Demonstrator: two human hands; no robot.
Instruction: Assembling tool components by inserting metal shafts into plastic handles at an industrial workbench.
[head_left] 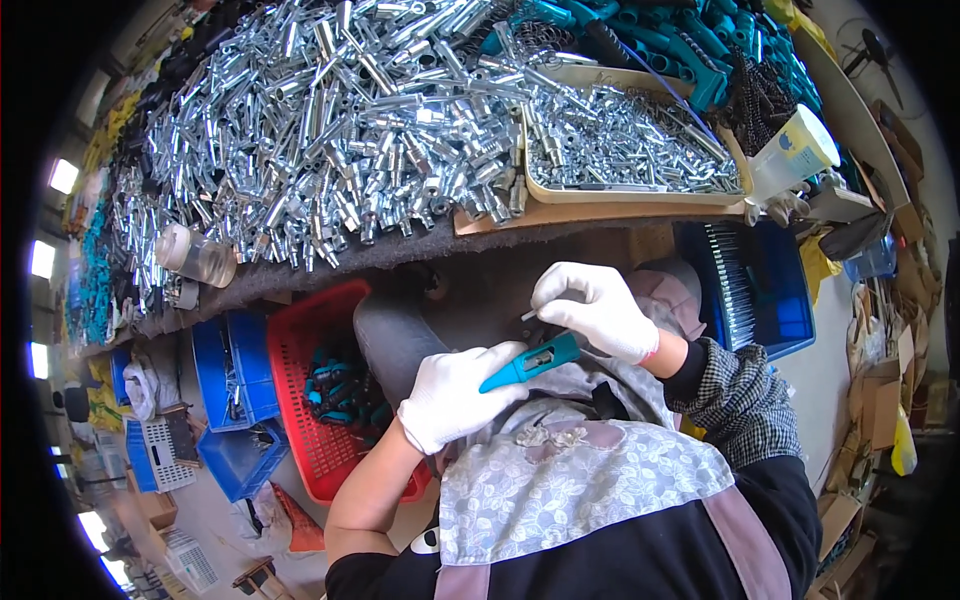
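Observation:
My left hand (462, 392), in a white knitted glove, is closed around a teal tool housing (553, 353). A slot in the housing's side shows a metal part within. Its narrower end lies against my palm, and the wider end points right, over my lap. Just above it, my gloved right hand (598, 310) is closed in a pinch on a small metal pin (529, 315), apart from the housing. Beyond my hands, a large pile of shiny metal fittings (330, 130) covers the bench.
A shallow tray (640, 197) of small metal parts sits on the bench, with teal housings (690, 60) behind. A clear jar (195, 255) and a pale plastic cup (800, 150) stand near its edge. Below are a red basket (300, 400) of teal parts and blue bins (785, 300).

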